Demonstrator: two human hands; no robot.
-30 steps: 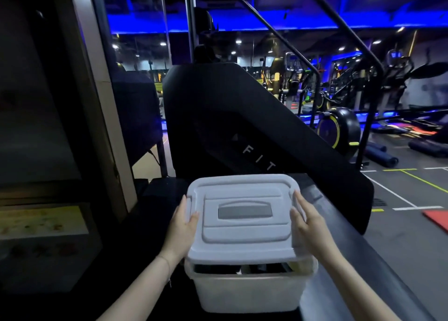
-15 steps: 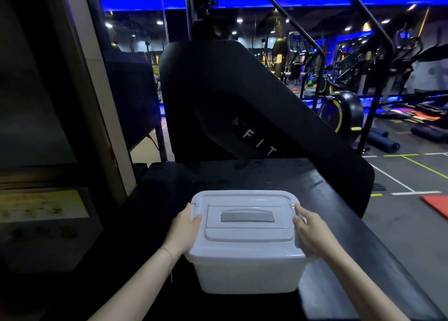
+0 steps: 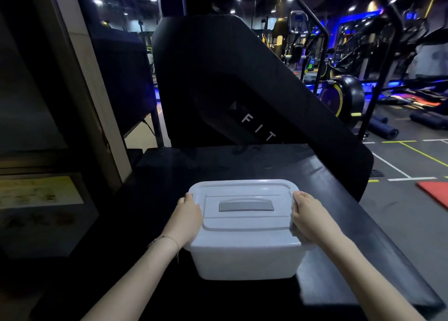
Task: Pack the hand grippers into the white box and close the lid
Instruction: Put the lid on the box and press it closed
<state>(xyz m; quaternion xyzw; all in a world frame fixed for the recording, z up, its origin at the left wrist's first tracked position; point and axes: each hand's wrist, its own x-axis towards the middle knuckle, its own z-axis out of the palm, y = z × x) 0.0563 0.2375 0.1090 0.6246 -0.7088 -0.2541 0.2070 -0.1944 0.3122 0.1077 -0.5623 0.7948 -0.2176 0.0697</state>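
The white box (image 3: pixel 247 260) stands on a black platform, and its white lid (image 3: pixel 244 220) with a grey recessed handle (image 3: pixel 246 206) lies flat on top of it. My left hand (image 3: pixel 188 215) grips the lid's left edge. On the opposite edge my right hand (image 3: pixel 309 217) holds the lid, fingers curled over the rim. The hand grippers are hidden inside the box.
The black platform (image 3: pixel 218 165) belongs to a stair-climber machine whose dark side panel (image 3: pixel 242 83) rises right behind the box. A pillar (image 3: pixel 80 83) stands at the left. Exercise bikes, rolled mats and a red floor mat (image 3: pixel 434 194) lie to the right.
The lid came down from a tilted, raised position onto the box, hiding the contents. Both hands slid to the lid's sides and now press on its edges.
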